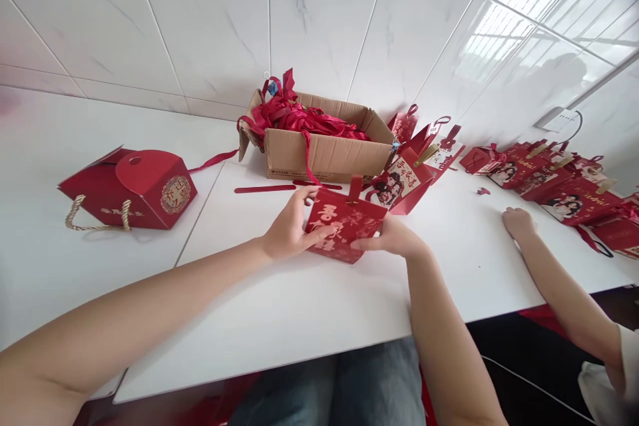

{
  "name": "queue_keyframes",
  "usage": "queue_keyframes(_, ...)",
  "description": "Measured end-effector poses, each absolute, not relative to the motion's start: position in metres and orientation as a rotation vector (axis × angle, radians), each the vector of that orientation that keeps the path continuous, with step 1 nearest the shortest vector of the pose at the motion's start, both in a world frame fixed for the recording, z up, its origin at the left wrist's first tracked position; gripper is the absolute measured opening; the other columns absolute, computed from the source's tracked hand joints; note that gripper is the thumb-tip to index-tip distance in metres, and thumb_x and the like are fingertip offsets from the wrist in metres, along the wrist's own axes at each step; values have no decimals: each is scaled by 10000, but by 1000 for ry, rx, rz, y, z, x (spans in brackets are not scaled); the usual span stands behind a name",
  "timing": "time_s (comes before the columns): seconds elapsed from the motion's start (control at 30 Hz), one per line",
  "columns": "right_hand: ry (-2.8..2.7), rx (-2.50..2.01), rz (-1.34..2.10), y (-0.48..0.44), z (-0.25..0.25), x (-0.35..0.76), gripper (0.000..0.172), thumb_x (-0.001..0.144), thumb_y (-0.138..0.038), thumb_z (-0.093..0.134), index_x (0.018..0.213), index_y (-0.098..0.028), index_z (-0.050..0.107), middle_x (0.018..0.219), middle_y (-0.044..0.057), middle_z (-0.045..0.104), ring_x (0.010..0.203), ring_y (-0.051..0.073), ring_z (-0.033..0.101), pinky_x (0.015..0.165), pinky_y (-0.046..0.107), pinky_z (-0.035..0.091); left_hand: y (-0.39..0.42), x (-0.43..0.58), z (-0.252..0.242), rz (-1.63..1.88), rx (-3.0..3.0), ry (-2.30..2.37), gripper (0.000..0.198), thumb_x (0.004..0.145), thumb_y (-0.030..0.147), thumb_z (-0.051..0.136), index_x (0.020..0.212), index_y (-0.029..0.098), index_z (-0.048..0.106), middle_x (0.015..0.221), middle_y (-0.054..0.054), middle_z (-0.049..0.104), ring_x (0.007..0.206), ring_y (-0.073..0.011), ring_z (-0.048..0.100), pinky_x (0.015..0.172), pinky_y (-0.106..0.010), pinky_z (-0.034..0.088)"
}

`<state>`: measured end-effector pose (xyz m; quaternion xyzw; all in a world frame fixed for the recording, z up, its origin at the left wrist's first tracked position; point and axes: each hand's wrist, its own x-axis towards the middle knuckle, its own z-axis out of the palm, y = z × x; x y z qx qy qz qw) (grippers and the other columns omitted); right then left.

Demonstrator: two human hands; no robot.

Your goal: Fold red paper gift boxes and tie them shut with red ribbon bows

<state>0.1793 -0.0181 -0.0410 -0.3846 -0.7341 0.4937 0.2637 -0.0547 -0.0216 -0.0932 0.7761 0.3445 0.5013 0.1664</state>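
Observation:
A small red gift box (pixel 345 224) with gold lettering and a red tab on top rests on the white table (pixel 279 306). My left hand (pixel 291 225) grips its left side, fingers wrapped over the front. My right hand (pixel 391 237) holds its right side. Both hands are closed on the box.
A cardboard carton (pixel 327 150) full of red ribbons stands behind the box. A larger red box with rope handle (pixel 130 190) lies at the left. Folded red boxes (pixel 407 176) and several more (pixel 554 186) lie to the right. Another person's hand (pixel 519 223) rests on the table at right.

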Motion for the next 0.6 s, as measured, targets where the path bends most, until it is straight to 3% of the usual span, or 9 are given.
queue_keyframes(0.07,-1796,-1186,1241,-12,-43,191,524,631,-264,794,1123,-200,624,1093,74,713,978,229,679,873,403,561,-15,-58,-100,1314,2302,1057,810,775,369,690,1389,226,182,1341,-189,403,1225,-317,452,982,-535,438)
queue_keyframes(0.17,-1519,-1408,1085,-3,-47,208,482,610,-250,780,1065,-165,646,1082,105,719,980,262,680,890,441,546,-10,-60,-104,1164,2260,1194,818,804,301,623,1439,245,111,1417,-196,290,1294,-328,367,968,-549,456)
queue_keyframes(0.3,-1207,-1577,885,11,-55,228,419,605,-260,748,1002,-166,652,1085,104,716,965,266,679,872,421,551,-11,-60,-103,1009,2233,1265,783,797,256,585,1439,217,137,1403,-187,293,1279,-329,367,1010,-579,420)
queue_keyframes(0.6,-974,-1679,504,35,-82,232,589,657,-352,663,1186,-165,483,1230,137,624,1038,261,638,875,384,551,-23,-58,-101,1091,2416,1213,686,816,185,543,1402,242,191,1365,-161,348,1287,-315,355,1053,-561,378)
